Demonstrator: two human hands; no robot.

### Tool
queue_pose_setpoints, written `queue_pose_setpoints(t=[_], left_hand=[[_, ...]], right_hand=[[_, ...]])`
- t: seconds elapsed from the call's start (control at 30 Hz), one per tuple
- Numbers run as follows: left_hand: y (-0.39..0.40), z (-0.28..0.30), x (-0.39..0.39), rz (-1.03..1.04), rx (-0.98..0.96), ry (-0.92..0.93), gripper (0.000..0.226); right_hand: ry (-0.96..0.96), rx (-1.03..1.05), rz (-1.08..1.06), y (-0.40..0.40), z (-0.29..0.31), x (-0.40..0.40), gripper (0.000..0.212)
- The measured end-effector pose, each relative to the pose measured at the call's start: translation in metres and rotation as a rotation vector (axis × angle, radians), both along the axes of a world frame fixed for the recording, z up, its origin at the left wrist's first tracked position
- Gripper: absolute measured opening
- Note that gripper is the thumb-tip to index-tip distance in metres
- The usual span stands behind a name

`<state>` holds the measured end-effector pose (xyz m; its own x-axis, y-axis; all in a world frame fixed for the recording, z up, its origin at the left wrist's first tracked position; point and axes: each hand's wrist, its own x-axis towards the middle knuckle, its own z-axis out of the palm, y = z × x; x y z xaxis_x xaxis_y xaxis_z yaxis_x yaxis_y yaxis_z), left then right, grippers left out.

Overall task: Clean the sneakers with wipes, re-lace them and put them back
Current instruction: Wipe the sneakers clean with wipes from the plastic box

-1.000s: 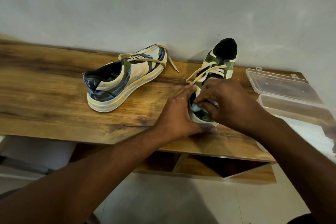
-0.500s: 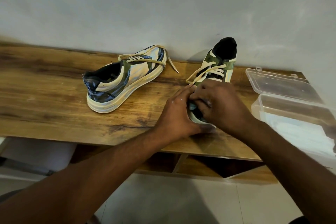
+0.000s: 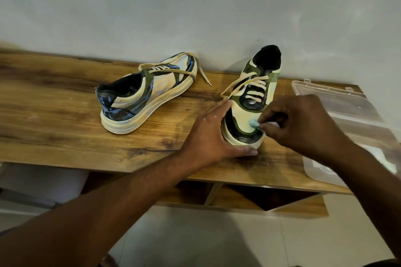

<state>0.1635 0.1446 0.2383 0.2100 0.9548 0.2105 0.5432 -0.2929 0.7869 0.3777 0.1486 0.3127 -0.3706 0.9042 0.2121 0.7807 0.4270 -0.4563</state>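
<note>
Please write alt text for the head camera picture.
A right hand pinches a wipe on a sneaker's toe while the left hand steadies it on a wooden shelf. A second sneaker and an open plastic box sit alongside.

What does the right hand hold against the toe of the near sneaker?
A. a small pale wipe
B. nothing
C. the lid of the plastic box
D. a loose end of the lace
A: the right hand pinches a small pale wipe on the toe of the sneaker, while the left hand steadies the shoe from the side.
</note>
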Motion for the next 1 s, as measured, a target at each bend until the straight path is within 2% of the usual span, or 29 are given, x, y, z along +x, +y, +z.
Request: queue_pose_setpoints(t=[0.1,0.17,0.23,0.37,0.5,0.6,0.83,0.9,1.0], left_hand=[[0.004,0.0,-0.003,-0.061,0.009,0.085,0.132],[0.007,0.0,-0.005,-0.087,0.001,0.127,0.125],[0.009,0.0,-0.007,-0.091,0.029,0.108,0.117],[0.012,-0.002,-0.007,-0.081,0.053,0.098,0.115],[0.012,-0.003,-0.007,-0.074,0.054,0.124,0.124],[0.008,-0.003,-0.006,-0.066,0.05,0.144,0.125],[0.011,-0.011,-0.007,-0.084,0.039,0.162,0.115],[0.011,-0.011,-0.007,-0.084,0.045,0.171,0.116],[0.009,-0.008,-0.005,-0.077,0.051,0.161,0.123]], right_hand=[[0.091,0.006,-0.094,-0.018,-0.014,-0.014,0.027],[0.12,0.067,-0.109,-0.03,-0.023,-0.026,0.031],[0.153,0.134,-0.094,-0.04,-0.03,-0.034,0.03],[0.199,0.138,-0.054,-0.05,-0.037,-0.038,0.027],[0.25,0.106,-0.22,-0.042,-0.038,-0.011,0.018],[0.319,0.05,-0.329,-0.04,-0.043,-0.004,0.023],[0.167,0.156,-0.027,-0.056,-0.046,-0.037,0.021],[0.164,0.131,-0.028,-0.053,-0.045,-0.033,0.022],[0.255,0.115,-0.146,-0.044,-0.044,-0.017,0.021]])
